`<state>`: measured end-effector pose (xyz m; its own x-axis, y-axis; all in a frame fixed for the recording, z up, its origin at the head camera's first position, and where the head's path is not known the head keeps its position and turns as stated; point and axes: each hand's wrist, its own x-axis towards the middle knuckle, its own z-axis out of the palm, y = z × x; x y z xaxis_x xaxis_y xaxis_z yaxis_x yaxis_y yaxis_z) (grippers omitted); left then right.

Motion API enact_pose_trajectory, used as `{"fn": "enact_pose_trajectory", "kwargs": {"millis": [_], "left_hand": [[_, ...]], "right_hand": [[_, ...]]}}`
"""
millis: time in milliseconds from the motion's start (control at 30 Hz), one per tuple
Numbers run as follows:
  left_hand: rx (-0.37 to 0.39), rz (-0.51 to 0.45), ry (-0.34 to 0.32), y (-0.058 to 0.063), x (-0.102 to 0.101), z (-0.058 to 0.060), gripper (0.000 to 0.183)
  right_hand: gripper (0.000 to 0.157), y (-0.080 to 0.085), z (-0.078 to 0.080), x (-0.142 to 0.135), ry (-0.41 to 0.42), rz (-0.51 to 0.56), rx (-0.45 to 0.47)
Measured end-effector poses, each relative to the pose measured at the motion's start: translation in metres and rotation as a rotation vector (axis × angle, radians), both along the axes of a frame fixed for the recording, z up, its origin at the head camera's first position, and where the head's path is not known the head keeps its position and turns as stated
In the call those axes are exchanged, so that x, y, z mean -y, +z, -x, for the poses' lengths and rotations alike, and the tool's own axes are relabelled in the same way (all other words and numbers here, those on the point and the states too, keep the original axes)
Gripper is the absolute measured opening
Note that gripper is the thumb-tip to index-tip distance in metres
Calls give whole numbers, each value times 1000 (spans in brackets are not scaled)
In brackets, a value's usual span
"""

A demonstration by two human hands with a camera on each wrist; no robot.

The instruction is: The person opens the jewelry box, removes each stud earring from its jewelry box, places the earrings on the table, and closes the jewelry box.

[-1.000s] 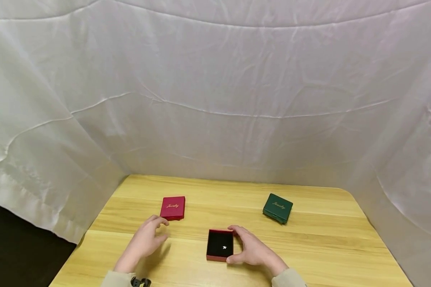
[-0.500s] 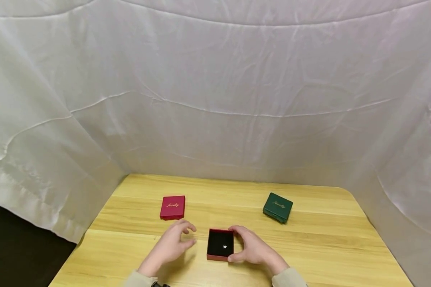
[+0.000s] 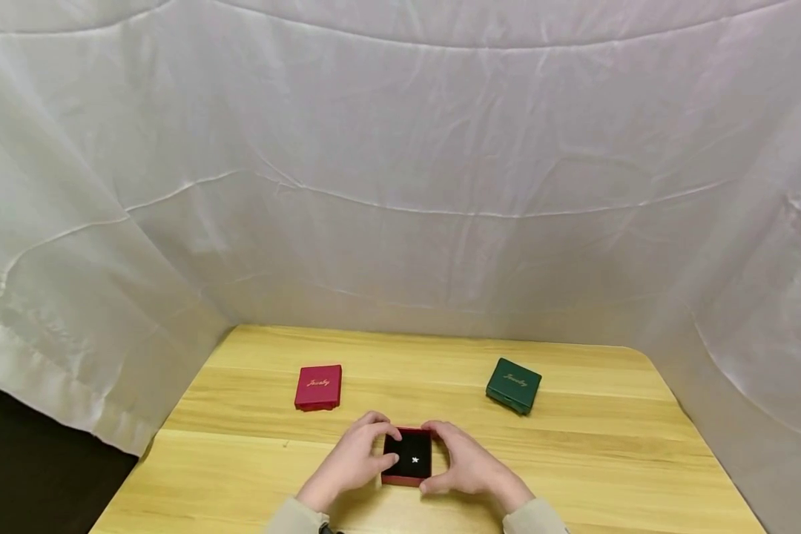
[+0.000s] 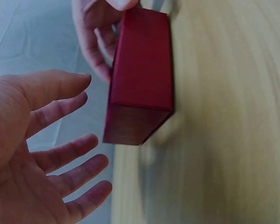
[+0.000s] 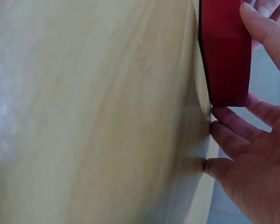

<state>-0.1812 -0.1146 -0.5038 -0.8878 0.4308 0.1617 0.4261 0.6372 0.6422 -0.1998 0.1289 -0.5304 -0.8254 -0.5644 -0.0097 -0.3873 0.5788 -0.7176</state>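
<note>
A small red jewelry box (image 3: 400, 480) lies uncovered on the wooden table, its black lining facing up. On that lining sits a tiny silver star-shaped piece (image 3: 415, 460), too small to tell its kind. My right hand (image 3: 467, 463) grips the box from the right, thumb at the near side and fingers at the far side. Over the box's left edge hovers my left hand (image 3: 357, 456), fingers spread and thumb above the lining. In the left wrist view, that hand (image 4: 42, 135) is apart from the red box wall (image 4: 142, 60) and holds nothing.
A closed crimson box (image 3: 318, 386) with gold lettering lies farther back on the left. A closed green box (image 3: 514, 384), similarly lettered, lies back right. Pale curtains (image 3: 400, 185) hang behind the table (image 3: 607, 445) and at both sides.
My left hand has moved right, from near the crimson box to above the open box's left edge. My right hand stays at the box, which has hardly moved.
</note>
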Motion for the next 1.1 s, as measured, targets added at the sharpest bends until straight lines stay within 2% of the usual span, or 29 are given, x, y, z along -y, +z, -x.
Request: {"fn": "enact_pose_trajectory", "kwargs": {"millis": [400,633,900,1100], "left_hand": [[-18,78,-26,-12,-20,3,24],[-7,100,-16,-22,-27,8,17],[18,87,-12,-23,-28,9,12],[-2,84,-8,-22,-29,10,7]], "right_hand": [[86,2,-1,-1,5,-31,-13],[85,5,-1,0,12,-31,-32],[84,6,-2,1,10,-29,-29],[82,4,-1,1,15,-15,-41]]}}
